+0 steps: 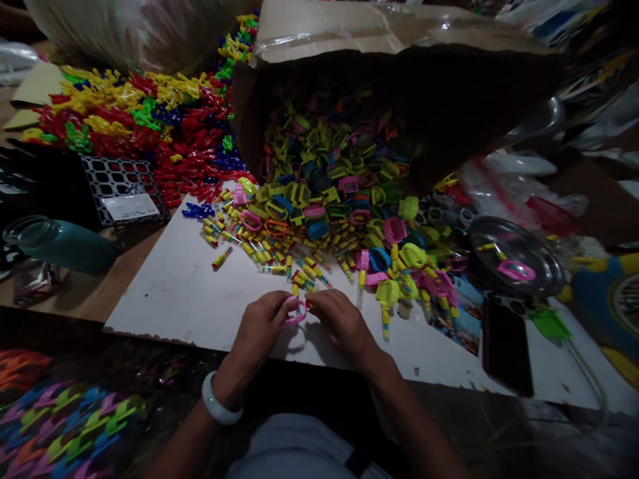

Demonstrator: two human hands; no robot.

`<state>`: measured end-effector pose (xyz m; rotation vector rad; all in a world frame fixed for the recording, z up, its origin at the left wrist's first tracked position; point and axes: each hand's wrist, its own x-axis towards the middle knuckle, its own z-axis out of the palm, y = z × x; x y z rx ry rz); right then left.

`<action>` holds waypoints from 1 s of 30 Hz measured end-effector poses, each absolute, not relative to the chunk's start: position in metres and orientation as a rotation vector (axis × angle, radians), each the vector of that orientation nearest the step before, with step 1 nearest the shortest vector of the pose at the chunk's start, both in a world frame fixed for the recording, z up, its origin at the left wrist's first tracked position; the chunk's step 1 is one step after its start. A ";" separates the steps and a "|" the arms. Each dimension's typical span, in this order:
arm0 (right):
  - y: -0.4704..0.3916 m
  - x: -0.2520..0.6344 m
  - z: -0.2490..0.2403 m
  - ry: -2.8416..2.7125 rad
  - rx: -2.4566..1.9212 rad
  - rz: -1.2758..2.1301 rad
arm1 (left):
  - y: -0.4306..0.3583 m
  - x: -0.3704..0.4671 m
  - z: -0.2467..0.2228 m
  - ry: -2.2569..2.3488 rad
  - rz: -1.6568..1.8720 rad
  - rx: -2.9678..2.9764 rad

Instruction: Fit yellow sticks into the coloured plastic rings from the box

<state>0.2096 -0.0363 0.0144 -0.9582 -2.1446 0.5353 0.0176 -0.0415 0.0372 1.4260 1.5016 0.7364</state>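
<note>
My left hand (260, 326) pinches a pink plastic toy watch band (296, 310) at the front of the white board (164, 293). Close to its right side, my right hand (345, 326) has thumb and fingers together; a bit of red and yellow shows at the fingertips, too small to name. Just beyond both hands lie many small clear tubes with yellow labels (269, 256). Behind them, loose toy watch bands (319, 193) in yellow-green, pink, blue and orange spill from a cardboard box (399, 33). To the right, some bands (389, 291) have tubes attached.
Left of the box is a heap of red, yellow, blue and green plastic figures (194, 126). A teal bottle (74, 246) and a black grid tray (124, 189) stand left. At right are a metal plate (544, 266) and a dark phone (506, 346).
</note>
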 end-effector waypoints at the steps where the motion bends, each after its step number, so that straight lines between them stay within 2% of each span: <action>1: -0.037 0.210 0.015 -2.150 -0.950 0.536 | -0.041 0.018 0.037 1.500 0.733 1.402; 7: -0.043 0.207 0.022 -2.239 -0.895 0.530 | -0.041 0.020 0.039 1.430 0.738 1.015; 14: -0.044 0.204 0.018 -2.386 -0.902 0.089 | -0.036 0.021 0.048 1.388 0.537 0.923; 20: -0.052 0.208 0.009 -2.382 -0.929 0.126 | -0.032 0.028 0.046 1.321 0.383 0.949; 24: -0.040 0.249 0.031 -2.284 -1.064 0.100 | -0.032 0.024 0.047 1.201 0.576 0.986; 28: -0.016 0.285 0.050 -1.872 -1.542 -0.435 | -0.020 0.009 0.044 1.445 0.851 1.121; 30: -0.008 0.273 0.045 -1.850 -1.568 -0.459 | -0.010 0.005 0.038 1.572 0.946 1.194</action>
